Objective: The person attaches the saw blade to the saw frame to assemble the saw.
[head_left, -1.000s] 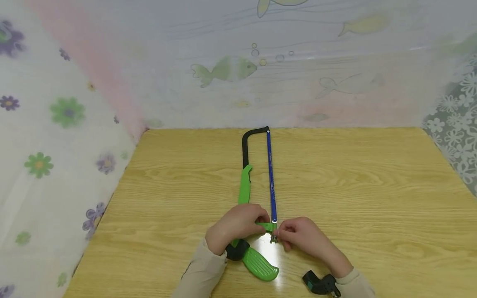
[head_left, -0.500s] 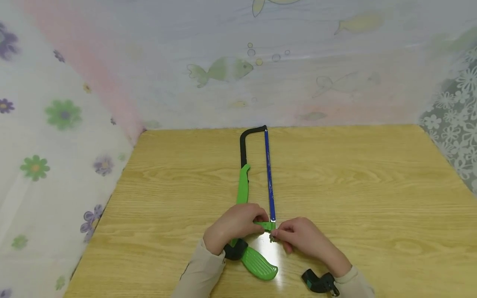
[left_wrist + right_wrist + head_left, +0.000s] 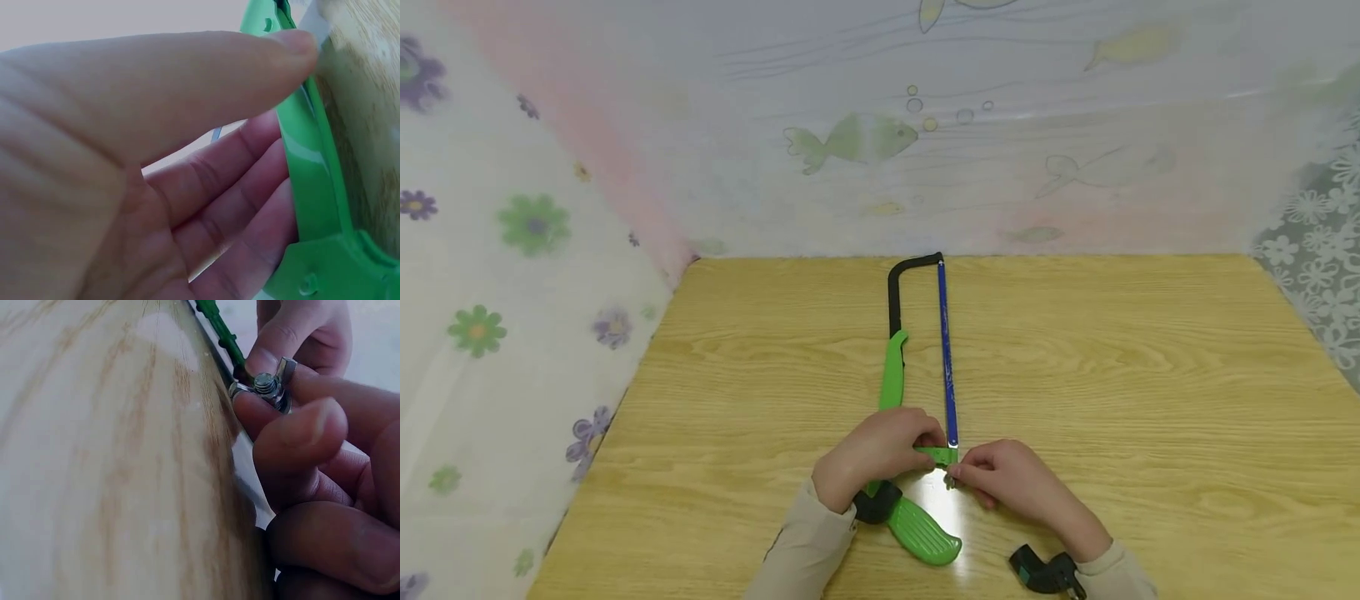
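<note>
A hacksaw with a green handle (image 3: 925, 533), a black front frame (image 3: 893, 300) and a blue blade (image 3: 947, 358) lies on the table, its handle toward me. My left hand (image 3: 880, 450) holds the green arm of the frame by the blade's near end. In the left wrist view, the thumb lies across that green frame (image 3: 312, 162) with the fingers behind it. My right hand (image 3: 1018, 483) pinches the silver wing nut (image 3: 267, 386) on its threaded bolt at the blade's near end. Part of the green frame is hidden under my left hand and wrist.
The wood-grained table (image 3: 1112, 358) reaches back to a wall covering (image 3: 985, 183) printed with fish. A flowered covering (image 3: 535, 333) borders the left side. Black devices sit at my left wrist (image 3: 877, 503) and right wrist (image 3: 1047, 571).
My right fingertips have shifted slightly at the wing nut, whose wings show at a different angle. My left hand and the hacksaw stay in place; the head view sways slightly.
</note>
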Demonstrator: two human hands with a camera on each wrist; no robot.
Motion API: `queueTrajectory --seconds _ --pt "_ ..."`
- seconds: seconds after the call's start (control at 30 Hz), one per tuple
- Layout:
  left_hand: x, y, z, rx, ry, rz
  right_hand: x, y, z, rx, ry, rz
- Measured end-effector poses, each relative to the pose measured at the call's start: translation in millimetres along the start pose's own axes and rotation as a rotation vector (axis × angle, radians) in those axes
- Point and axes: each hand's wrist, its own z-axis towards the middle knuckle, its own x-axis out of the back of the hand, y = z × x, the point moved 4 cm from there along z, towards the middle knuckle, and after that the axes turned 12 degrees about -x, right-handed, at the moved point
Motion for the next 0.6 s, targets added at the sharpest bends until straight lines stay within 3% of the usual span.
queueTrajectory --seconds 0.6 --pt "0.3 2.5 0.4 -0.005 0.002 0.035 0.6 -2.8 -1.0 0.013 0.026 -0.018"
